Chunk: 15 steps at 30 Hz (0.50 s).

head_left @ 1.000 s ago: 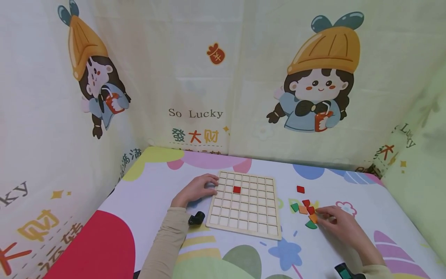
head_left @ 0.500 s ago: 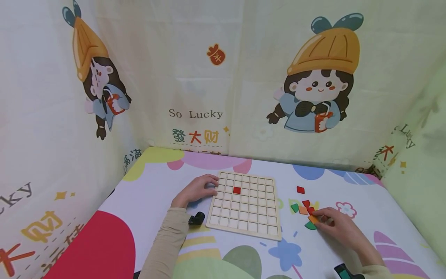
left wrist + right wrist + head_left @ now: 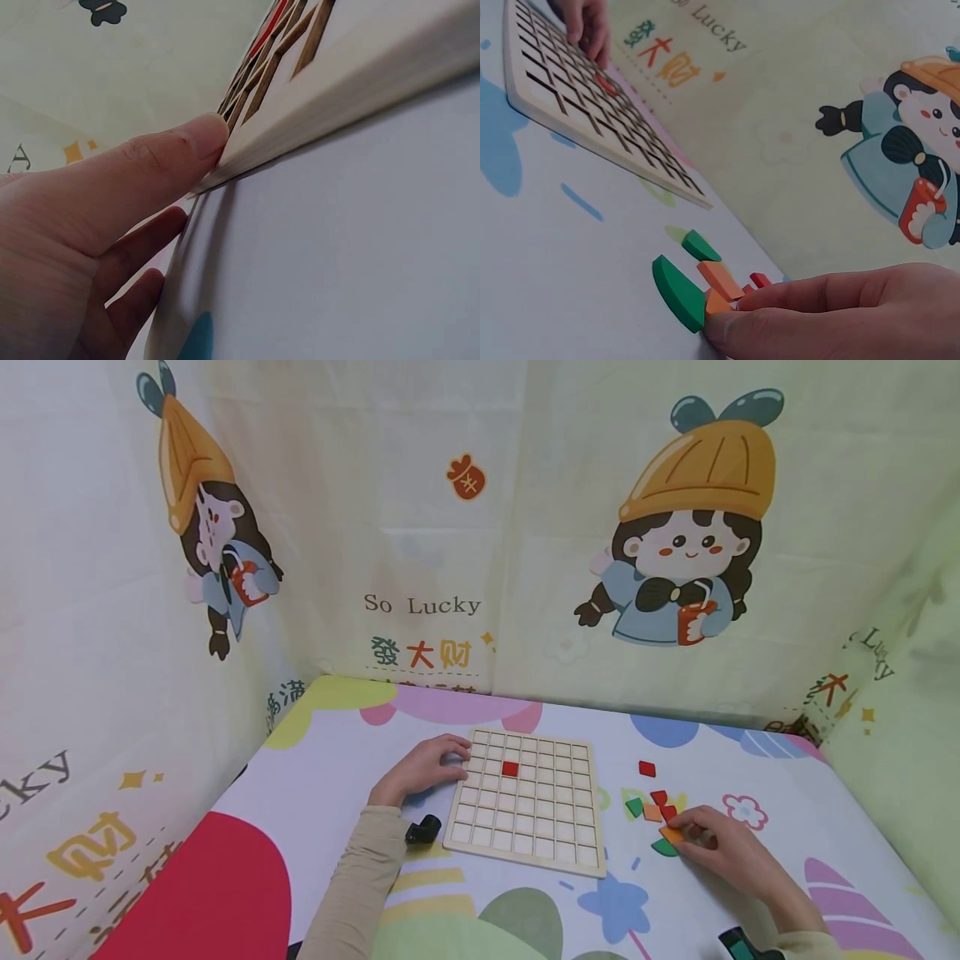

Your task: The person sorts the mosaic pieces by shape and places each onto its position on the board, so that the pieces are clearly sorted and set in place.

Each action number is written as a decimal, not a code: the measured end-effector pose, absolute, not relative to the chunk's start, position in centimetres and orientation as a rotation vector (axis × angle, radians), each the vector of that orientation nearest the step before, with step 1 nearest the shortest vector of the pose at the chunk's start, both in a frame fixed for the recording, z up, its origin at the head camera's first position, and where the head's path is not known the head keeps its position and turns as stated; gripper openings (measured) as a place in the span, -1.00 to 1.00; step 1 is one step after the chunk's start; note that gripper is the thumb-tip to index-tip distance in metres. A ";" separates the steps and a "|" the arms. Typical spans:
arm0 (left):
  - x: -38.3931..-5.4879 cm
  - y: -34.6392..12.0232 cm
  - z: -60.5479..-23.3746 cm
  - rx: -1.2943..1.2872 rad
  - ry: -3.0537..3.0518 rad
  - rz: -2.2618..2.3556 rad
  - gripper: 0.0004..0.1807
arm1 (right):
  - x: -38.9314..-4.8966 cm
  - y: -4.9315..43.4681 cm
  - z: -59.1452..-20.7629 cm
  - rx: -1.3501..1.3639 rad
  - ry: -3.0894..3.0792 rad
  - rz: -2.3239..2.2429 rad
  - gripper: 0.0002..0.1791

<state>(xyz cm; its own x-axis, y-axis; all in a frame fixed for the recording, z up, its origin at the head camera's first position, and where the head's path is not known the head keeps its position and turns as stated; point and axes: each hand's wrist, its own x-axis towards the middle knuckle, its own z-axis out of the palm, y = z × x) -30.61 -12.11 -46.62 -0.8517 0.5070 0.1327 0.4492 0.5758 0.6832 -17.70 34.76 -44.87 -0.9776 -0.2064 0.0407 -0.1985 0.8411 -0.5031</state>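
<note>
My left hand (image 3: 424,766) rests at the left edge of a light wooden grid board (image 3: 525,863), thumb (image 3: 169,159) touching the rim. One red square tile (image 3: 510,769) sits in a cell of the board. To the board's right, my right hand (image 3: 731,847) pinches an orange piece (image 3: 717,303) between thumb and index finger, low over the table. Against it lies a green curved piece (image 3: 679,292). Close by are another orange piece (image 3: 652,812), a smaller green piece (image 3: 634,807) and red pieces (image 3: 659,797). The fingers partly hide the pinched piece.
A lone red tile (image 3: 647,768) lies farther back on the patterned tablecloth (image 3: 330,793). Black wrist devices show at the left wrist (image 3: 423,830) and right wrist (image 3: 742,943). Printed cloth walls (image 3: 540,527) stand behind and at both sides.
The right fingers have shifted slightly left and toward the person, and the orange piece and the green curved piece moved slightly with them. The left hand and board have stayed put.
</note>
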 end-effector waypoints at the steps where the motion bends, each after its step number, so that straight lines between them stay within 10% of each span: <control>1: -30.6 -12.1 -46.6 0.826 2.719 1.145 -0.73 | -17.7 34.8 -44.9 -0.335 3.000 -0.815 -0.70; 15: -30.8 -12.1 -46.7 0.821 2.725 1.129 -0.73 | -17.9 35.3 -44.9 -0.295 2.992 -0.787 -0.70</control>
